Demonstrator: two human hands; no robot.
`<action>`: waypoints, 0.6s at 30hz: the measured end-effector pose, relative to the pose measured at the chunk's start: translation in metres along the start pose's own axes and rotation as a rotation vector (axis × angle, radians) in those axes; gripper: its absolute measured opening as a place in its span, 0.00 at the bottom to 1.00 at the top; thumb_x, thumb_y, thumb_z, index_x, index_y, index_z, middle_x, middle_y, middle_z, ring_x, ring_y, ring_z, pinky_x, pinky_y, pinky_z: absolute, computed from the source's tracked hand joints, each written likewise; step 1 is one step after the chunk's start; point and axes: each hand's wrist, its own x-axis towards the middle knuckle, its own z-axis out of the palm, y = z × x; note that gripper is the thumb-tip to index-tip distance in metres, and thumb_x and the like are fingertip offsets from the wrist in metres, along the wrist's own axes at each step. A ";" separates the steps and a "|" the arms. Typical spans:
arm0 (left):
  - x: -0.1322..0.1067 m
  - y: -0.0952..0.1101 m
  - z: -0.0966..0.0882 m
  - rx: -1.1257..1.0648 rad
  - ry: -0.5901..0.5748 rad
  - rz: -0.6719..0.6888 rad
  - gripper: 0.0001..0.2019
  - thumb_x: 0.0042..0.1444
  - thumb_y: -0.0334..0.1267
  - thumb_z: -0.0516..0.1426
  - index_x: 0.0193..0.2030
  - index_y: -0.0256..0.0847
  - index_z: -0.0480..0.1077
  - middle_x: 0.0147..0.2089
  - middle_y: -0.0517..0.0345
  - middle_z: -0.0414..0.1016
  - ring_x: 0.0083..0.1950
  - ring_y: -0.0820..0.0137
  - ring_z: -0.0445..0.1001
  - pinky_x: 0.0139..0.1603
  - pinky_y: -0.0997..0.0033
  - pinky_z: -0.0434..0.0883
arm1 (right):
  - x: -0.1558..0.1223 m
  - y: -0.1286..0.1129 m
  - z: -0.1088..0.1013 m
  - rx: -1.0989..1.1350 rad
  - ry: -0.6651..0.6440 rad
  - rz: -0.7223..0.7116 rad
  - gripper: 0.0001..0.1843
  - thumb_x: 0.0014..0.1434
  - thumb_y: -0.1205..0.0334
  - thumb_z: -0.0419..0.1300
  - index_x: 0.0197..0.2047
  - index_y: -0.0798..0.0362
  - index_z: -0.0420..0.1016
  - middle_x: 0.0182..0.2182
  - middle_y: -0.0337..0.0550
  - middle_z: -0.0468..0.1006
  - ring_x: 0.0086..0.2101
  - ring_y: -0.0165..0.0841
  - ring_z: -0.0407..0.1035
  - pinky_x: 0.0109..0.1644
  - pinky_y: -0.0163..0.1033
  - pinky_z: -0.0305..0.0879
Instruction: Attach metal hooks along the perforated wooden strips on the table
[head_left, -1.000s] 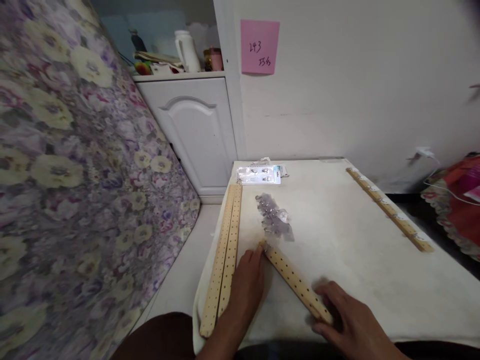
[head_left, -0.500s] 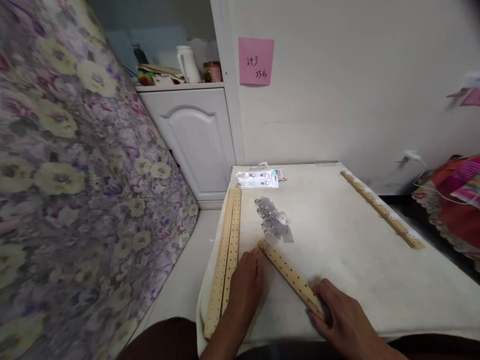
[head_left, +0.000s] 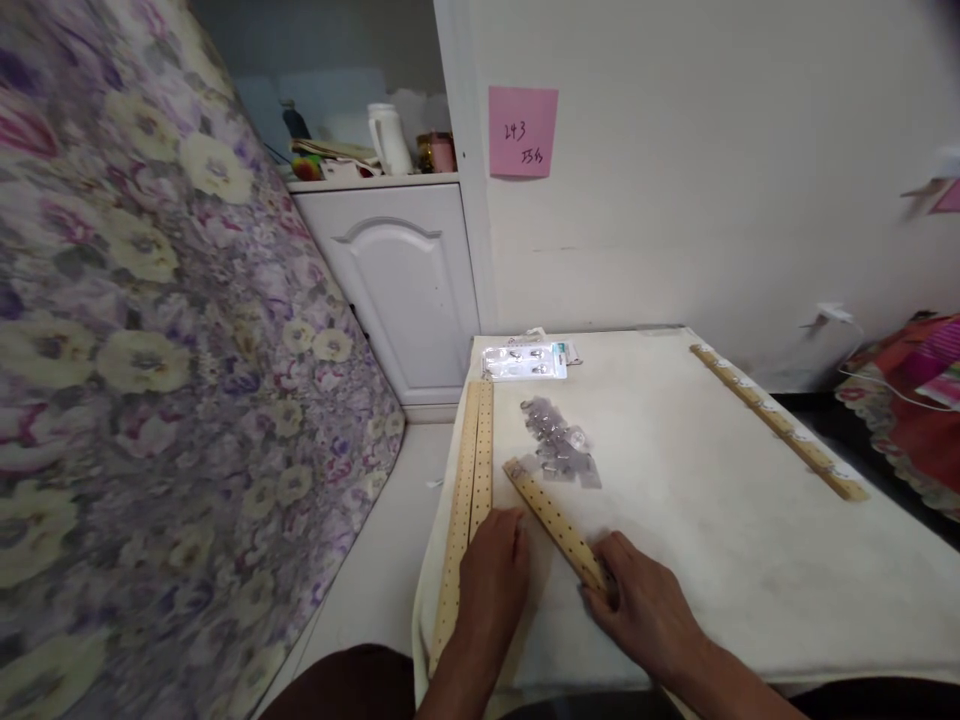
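Note:
A short perforated wooden strip (head_left: pixel 550 515) lies slanted on the white table (head_left: pixel 712 540). My right hand (head_left: pixel 636 605) is closed over its near end. My left hand (head_left: pixel 495 580) lies flat, fingers stretched out, between this strip and two long perforated wooden strips (head_left: pixel 466 500) that run side by side along the table's left edge. Just past the slanted strip's far end lies a small clear bag of metal hooks (head_left: pixel 559 452).
A blister pack of hooks (head_left: pixel 523 361) lies at the table's far left corner. Another wooden strip with hooks fitted (head_left: pixel 776 420) runs along the right side. A flowered mattress (head_left: pixel 150 380) stands to the left, a white cabinet (head_left: pixel 397 280) behind. Red cloth (head_left: pixel 915 400) lies at the right.
The slanted strip has slid to the left and away from me, closer to the two long strips, with my right hand at its near end. My left hand has stayed beside it.

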 end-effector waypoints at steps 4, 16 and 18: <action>-0.001 0.001 0.000 0.013 -0.012 -0.007 0.13 0.60 0.35 0.46 0.48 0.43 0.68 0.45 0.54 0.72 0.49 0.64 0.70 0.47 0.65 0.66 | 0.002 -0.004 0.000 -0.010 0.000 0.007 0.08 0.53 0.62 0.56 0.38 0.49 0.63 0.35 0.40 0.71 0.34 0.36 0.71 0.34 0.37 0.63; 0.000 -0.002 0.006 -0.006 -0.031 0.058 0.14 0.61 0.35 0.45 0.47 0.42 0.68 0.44 0.53 0.72 0.47 0.64 0.70 0.48 0.63 0.65 | 0.004 -0.001 -0.005 0.152 -0.036 0.062 0.16 0.52 0.54 0.60 0.43 0.48 0.64 0.34 0.39 0.73 0.31 0.35 0.70 0.34 0.39 0.63; 0.000 -0.003 0.008 -0.017 -0.034 0.063 0.14 0.61 0.35 0.45 0.48 0.42 0.68 0.44 0.54 0.72 0.47 0.65 0.70 0.48 0.64 0.65 | 0.010 0.008 -0.010 0.234 -0.020 0.092 0.14 0.55 0.53 0.57 0.43 0.49 0.65 0.30 0.36 0.73 0.27 0.33 0.69 0.32 0.37 0.62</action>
